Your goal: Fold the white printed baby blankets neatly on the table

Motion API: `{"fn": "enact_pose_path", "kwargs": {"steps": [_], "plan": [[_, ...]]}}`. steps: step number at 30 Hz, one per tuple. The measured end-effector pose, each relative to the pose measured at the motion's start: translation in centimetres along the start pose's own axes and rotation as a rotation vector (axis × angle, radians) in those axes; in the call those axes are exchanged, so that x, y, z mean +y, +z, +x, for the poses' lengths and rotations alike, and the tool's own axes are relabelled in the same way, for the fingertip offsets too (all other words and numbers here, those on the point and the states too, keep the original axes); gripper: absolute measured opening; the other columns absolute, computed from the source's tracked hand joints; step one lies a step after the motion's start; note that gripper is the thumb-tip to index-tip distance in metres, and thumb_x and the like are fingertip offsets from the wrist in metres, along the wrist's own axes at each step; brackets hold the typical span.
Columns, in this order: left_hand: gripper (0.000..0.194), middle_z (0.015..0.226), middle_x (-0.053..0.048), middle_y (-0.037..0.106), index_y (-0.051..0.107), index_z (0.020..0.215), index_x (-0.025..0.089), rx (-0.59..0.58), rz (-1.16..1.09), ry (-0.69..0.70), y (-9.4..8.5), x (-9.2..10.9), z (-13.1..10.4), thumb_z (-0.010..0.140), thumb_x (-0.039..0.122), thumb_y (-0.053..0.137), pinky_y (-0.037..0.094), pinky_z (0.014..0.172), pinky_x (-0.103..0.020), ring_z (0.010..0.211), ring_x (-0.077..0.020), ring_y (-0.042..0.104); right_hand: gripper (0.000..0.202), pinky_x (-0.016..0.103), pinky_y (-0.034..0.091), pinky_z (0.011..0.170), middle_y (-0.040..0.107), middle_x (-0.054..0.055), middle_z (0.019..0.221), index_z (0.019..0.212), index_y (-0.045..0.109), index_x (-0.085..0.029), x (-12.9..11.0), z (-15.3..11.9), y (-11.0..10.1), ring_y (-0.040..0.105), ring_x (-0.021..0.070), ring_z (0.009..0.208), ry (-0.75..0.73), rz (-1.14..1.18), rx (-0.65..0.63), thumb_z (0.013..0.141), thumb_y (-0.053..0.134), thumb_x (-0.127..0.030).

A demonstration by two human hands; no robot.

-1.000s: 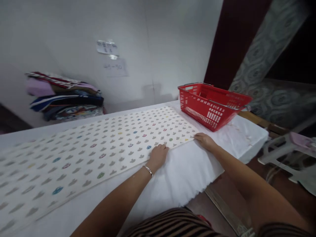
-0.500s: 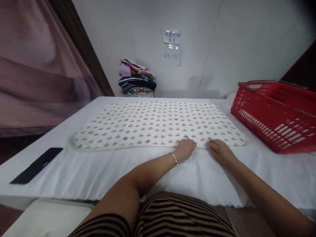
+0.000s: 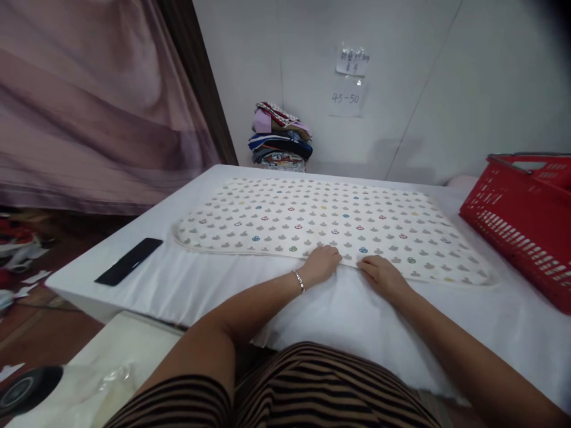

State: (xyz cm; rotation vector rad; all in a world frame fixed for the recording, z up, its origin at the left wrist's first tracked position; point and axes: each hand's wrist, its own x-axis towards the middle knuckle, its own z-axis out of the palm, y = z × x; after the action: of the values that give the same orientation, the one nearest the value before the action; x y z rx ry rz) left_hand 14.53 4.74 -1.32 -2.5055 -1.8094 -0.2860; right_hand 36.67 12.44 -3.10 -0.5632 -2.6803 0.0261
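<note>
From the head view, the cloth (image 3: 312, 214) lies flat on the white table (image 3: 178, 291), straight out ahead of the person, its long axis running left to right across the body. Both hands are at its near long edge, close to the middle, so nearly all of the cloth spreads away beyond the fingers and off to either side. The left hand (image 3: 322, 263) is nearer the left end, with its rounded corner; the right hand (image 3: 384, 278), just beside it with a short gap between, is nearer the right end and the red basket (image 3: 513, 208).

The left fingers rest bent over the edge. The right thumb and fingers come together at the edge as though pinching it, but I can't tell from here whether either hand really has hold of the fabric or only presses on it.

Plenty is hard to make out. The undersides of the fingers are hidden, and so is the stretch of edge beneath them. I can't say how many layers the cloth has. The basket is cut off at the right, so what it holds doesn't show. The black slab (image 3: 129, 261) on the left is too plain to identify.
</note>
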Motion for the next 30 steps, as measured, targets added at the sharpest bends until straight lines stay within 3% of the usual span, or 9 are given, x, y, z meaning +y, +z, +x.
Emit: {"fn": "enact_pose_path", "kwargs": {"steps": [4,9,15,18,21,24,30], "plan": [[0.023,0.096,-0.005,0.062,0.063,0.092,0.019,0.014,-0.066,-0.035,-1.0,-2.3,-1.5,0.093,0.022,0.04,0.043,0.078,-0.031,0.091,-0.0177,0.054,0.028,0.034,0.047,0.077,0.065,0.011,0.096,0.103,0.068,-0.018,-1.1,2.1,0.4,0.057,0.0217,0.088,-0.006,-0.003,-0.045,0.094,0.042,-0.022],[0.023,0.098,-0.005,0.062,0.062,0.091,0.02,0.109,-0.122,-0.045,-0.7,-3.9,-2.5,0.091,0.016,0.039,0.044,0.08,-0.031,0.092,-0.0172,0.055,0.03,0.034,0.047,0.076,0.064,0.01,0.097,0.106,0.066,-0.018,-1.7,3.0,0.6,0.056,0.0213,0.09,0.076,0.015,-0.054,0.095,0.039,-0.022],[0.025,0.12,-0.006,0.057,0.063,0.088,0.018,0.15,-0.047,0.018,0.1,-3.3,-2.6,0.087,0.008,0.04,0.042,0.086,-0.034,0.104,-0.0193,0.052,0.025,0.031,0.045,0.078,0.064,0.008,0.1,0.102,0.063,-0.019,-1.8,2.8,0.8,0.056,0.0198,0.092,0.172,0.024,-0.067,0.093,0.04,-0.018],[0.024,0.12,-0.006,0.058,0.063,0.095,0.019,0.142,0.003,0.044,0.2,-3.0,-2.4,0.09,0.014,0.041,0.04,0.088,-0.036,0.106,-0.0202,0.051,0.023,0.03,0.044,0.076,0.064,0.007,0.099,0.099,0.062,-0.019,-1.9,3.0,0.6,0.056,0.0191,0.091,0.218,0.013,-0.105,0.093,0.04,-0.018],[0.023,0.117,-0.006,0.059,0.064,0.088,0.018,0.119,0.039,0.052,0.4,-2.9,-1.8,0.092,0.02,0.041,0.039,0.086,-0.036,0.105,-0.021,0.05,0.021,0.029,0.042,0.075,0.064,0.007,0.097,0.098,0.061,-0.019,-2.1,3.2,0.4,0.055,0.0185,0.091,0.227,0.005,-0.124,0.093,0.04,-0.019],[0.028,0.114,-0.006,0.06,0.062,0.08,0.017,0.087,0.065,0.081,0.5,-2.9,-1.3,0.092,0.016,0.037,0.039,0.085,-0.035,0.106,-0.0208,0.05,0.021,0.028,0.041,0.073,0.063,0.006,0.094,0.096,0.06,-0.019,-2.3,3.3,0.3,0.054,0.0182,0.089,0.211,-0.017,-0.143,0.094,0.04,-0.018],[0.027,0.113,-0.006,0.059,0.06,0.089,0.016,0.12,0.017,0.144,-0.4,-1.8,-1.9,0.088,0.007,0.035,0.039,0.09,-0.034,0.11,-0.0182,0.048,0.022,0.03,0.04,0.075,0.063,0.008,0.094,0.094,0.061,-0.018,-2.6,2.9,0.5,0.054,0.0192,0.088,0.131,-0.067,-0.094,0.094,0.04,-0.019]]}}
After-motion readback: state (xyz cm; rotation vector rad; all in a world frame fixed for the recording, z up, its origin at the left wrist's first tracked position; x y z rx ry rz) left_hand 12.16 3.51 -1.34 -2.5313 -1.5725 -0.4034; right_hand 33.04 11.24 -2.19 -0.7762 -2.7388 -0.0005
